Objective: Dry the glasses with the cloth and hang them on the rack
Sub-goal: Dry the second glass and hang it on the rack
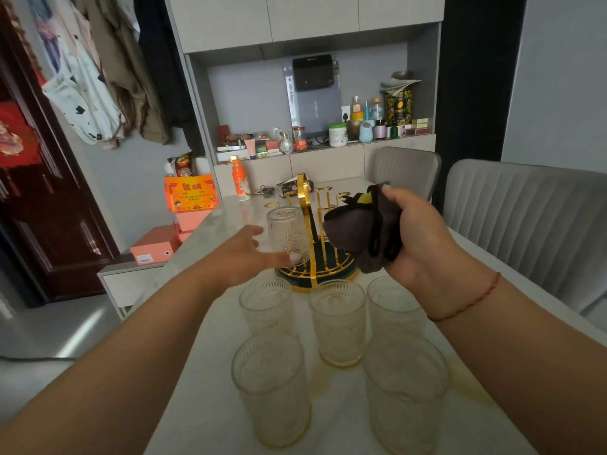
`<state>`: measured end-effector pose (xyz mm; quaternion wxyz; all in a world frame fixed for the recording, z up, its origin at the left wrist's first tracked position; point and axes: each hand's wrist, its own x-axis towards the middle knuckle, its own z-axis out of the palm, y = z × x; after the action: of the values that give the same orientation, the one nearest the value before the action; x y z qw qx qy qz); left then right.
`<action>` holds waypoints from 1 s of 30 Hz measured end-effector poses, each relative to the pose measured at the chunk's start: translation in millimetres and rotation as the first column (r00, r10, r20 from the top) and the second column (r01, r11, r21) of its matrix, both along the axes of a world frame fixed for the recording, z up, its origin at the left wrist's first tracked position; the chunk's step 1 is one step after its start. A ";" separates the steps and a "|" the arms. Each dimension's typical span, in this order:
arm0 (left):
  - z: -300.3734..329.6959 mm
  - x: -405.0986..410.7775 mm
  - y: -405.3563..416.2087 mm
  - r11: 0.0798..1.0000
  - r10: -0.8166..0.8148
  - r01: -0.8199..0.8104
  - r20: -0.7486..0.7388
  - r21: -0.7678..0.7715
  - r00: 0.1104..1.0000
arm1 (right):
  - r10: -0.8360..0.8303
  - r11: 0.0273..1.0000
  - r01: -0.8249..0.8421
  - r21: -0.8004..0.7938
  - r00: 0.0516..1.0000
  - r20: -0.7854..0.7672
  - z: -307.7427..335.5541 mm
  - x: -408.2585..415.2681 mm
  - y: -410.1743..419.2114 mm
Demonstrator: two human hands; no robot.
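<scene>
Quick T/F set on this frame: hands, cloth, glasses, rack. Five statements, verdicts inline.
1. The right hand grips the dark cloth. True.
2. Five glasses stand upright on the table in front of the rack. True.
3. The left hand holds the cloth. False: it reaches, fingers extended, beside the inverted glass on the rack.
4. The rack carries three glasses. False: only one inverted glass shows on it.
5. The glass on the rack hangs mouth up. False: its base is on top, mouth down.
</scene>
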<state>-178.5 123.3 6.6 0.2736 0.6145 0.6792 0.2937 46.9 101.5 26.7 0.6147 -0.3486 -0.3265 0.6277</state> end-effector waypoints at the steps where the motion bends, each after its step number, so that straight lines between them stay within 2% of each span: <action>1: -3.0 -2.7 -7.6 0.998 -0.043 0.043 -0.011 -0.045 0.999 | 0.003 1.000 -0.003 -0.002 1.000 -0.006 0.9 -1.3 -3.1; 3: -9.3 -7.0 -21.4 0.992 -0.087 0.085 -0.012 -0.096 0.996 | 0.005 1.000 -0.005 -0.008 1.000 -0.002 0.7 -3.8 -9.4; 6: -14.6 -10.5 -37.3 0.994 -0.057 0.061 0.051 -0.090 0.997 | 0.011 1.000 -0.011 -0.006 1.000 0.008 -1.1 -5.8 -18.4; 13: -34.3 -1.5 -94.6 0.992 0.012 -0.031 0.150 0.125 0.989 | 0.032 0.999 -0.032 -0.018 0.999 -0.034 -8.3 -2.9 -41.0; 22: -65.7 17.4 -142.3 0.989 0.021 -0.029 0.062 0.142 0.998 | 0.061 0.998 -0.059 0.020 0.993 -0.097 -26.8 0.4 -71.2; 25: -77.5 23.5 -145.8 0.976 0.085 -0.087 0.023 0.198 0.996 | 0.056 0.998 -0.055 0.015 0.992 -0.110 -33.4 -2.8 -80.5; 30: -96.5 26.8 -147.5 0.949 0.200 -0.212 0.073 0.234 0.977 | 0.029 1.000 -0.029 0.002 0.997 -0.077 -43.1 -9.7 -92.2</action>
<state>-151.7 -24.3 -89.9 0.1816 0.5614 0.6922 0.4156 37.3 9.3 -16.4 0.6178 -0.3191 -0.3079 0.6494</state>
